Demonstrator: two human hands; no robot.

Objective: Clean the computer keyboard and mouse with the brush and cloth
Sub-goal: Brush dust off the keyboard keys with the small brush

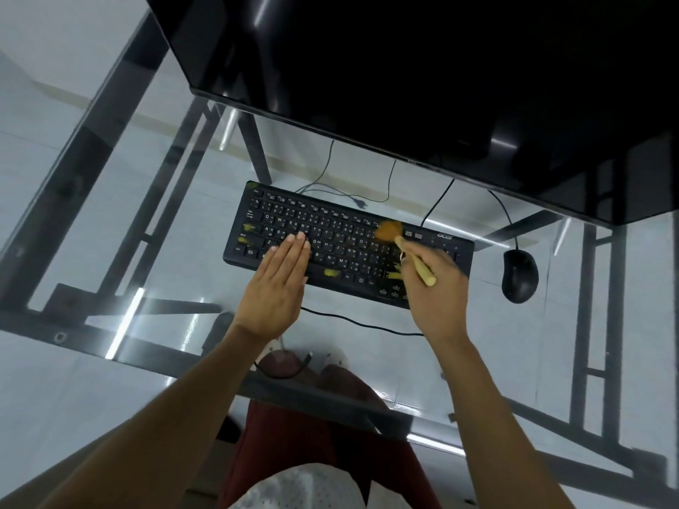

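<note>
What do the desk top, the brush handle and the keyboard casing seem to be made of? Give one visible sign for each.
Desk top: clear glass, glossy; the floor and dark frame bars show through it, with bright glints.
Brush handle, held in the right hand: probably pale wood or bamboo, matt tan; its bristles are blurred.
Keyboard casing: likely matt black plastic, with printed key legends.

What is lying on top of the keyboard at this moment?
On the keyboard: the left hand flat on the left keys, the brush gripped by the right hand, and some yellowish patches. Keys beneath both hands are covered.
</note>
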